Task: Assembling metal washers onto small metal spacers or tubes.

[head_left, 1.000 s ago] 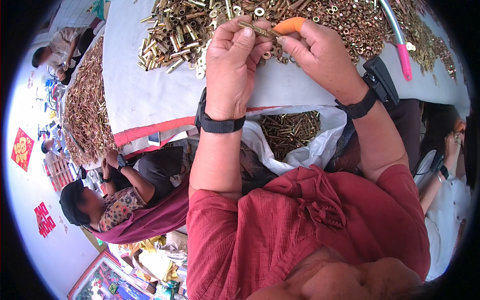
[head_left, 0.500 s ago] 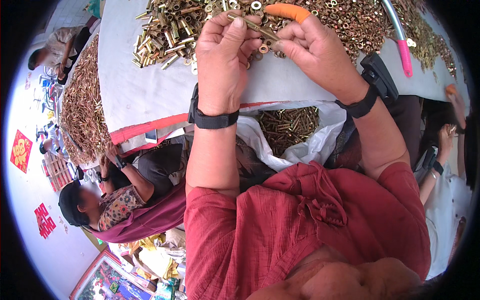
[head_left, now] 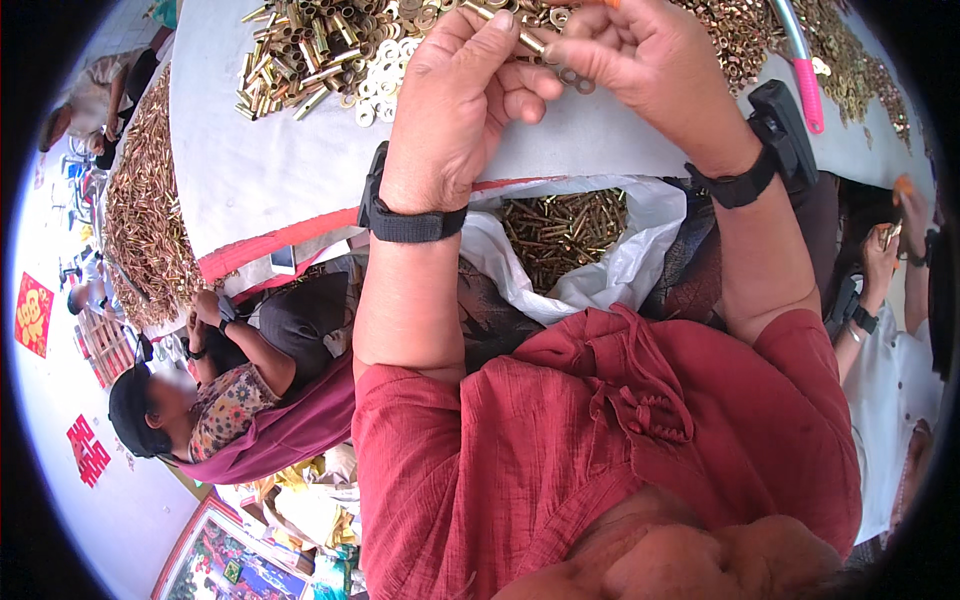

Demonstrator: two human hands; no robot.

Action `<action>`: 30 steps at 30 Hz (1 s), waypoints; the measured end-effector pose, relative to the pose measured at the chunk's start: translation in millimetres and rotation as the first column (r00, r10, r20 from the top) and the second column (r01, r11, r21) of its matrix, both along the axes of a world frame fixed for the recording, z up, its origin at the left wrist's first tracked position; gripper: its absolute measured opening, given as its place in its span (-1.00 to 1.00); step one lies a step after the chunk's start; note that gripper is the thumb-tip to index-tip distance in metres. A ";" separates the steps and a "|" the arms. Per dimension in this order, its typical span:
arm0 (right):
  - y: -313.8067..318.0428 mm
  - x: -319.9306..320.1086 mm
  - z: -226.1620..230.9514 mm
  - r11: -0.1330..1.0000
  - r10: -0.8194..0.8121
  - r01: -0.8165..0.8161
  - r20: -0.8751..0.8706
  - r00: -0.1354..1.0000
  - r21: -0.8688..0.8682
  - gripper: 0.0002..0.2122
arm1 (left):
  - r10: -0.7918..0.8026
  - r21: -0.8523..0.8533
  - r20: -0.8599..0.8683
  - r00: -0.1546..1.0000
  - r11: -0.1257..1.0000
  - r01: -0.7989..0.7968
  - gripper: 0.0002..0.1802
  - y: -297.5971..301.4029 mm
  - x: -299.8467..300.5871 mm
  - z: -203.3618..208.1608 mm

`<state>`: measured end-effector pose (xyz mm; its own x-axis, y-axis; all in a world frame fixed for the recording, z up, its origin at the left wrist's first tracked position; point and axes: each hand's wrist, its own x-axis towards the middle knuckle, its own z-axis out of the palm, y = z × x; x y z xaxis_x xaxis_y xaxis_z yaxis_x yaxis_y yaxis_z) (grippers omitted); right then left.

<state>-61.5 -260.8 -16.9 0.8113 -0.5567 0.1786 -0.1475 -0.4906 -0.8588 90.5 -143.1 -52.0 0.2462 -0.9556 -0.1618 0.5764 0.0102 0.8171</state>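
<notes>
A brass-coloured expansion bolt slants between my two hands near the top edge of the view. My left hand pinches it between thumb and fingers, the lower fingers curled loosely. At the bolt's lower right end, the thumb and fingers of my right hand close on it; whether a small part is also pinched there is hidden. An orange finger cover sits on my right index finger, cut off by the frame's edge. Flat washers and metal sleeves lie in heaps beyond my left hand.
Hex nuts are heaped behind my right hand, beside a pink-handled tool. A white sack of bolts stands open below the table edge. Co-workers sit left and right. More bolts are piled at left.
The view has shifted, so the heaps sit higher and further left. Both hands appear nearer the top edge, still at the bolt. More pale washers show beside my left hand.
</notes>
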 end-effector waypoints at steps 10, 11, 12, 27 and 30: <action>10.0 -19.7 -36.0 0.769 -0.090 -0.098 -0.258 0.962 -0.632 -0.83 | 0.090 0.137 0.185 0.979 0.984 -0.117 -0.89 5.0 -7.9 10.3; 8.9 -20.6 -35.8 0.768 -0.091 -0.097 -0.258 0.962 -0.633 -0.83 | 0.049 0.129 0.303 0.952 0.987 -0.092 -0.87 7.4 -9.1 8.3; 5.8 -21.5 -34.9 0.790 -0.070 -0.096 -0.245 0.967 -0.606 -0.82 | 0.011 0.119 0.422 0.907 0.990 -0.068 -0.83 8.9 -10.2 7.4; -6.7 -3.4 -31.2 0.732 -0.091 -0.007 0.108 0.990 0.681 -0.84 | 0.124 -0.050 0.792 0.598 0.989 -0.139 -0.87 0.6 -22.3 -3.5; -2.4 6.4 -45.5 0.931 -0.047 -0.074 0.318 0.947 0.356 -0.81 | 0.098 -0.020 0.746 0.658 0.992 -0.124 -0.88 1.6 -18.7 -2.4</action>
<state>-55.1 -263.2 -62.4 0.7534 -0.6208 0.2169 0.1655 -0.1402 -0.9762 71.8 -141.6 -54.4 0.4011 -0.9111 0.0953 -0.2284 0.0012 0.9736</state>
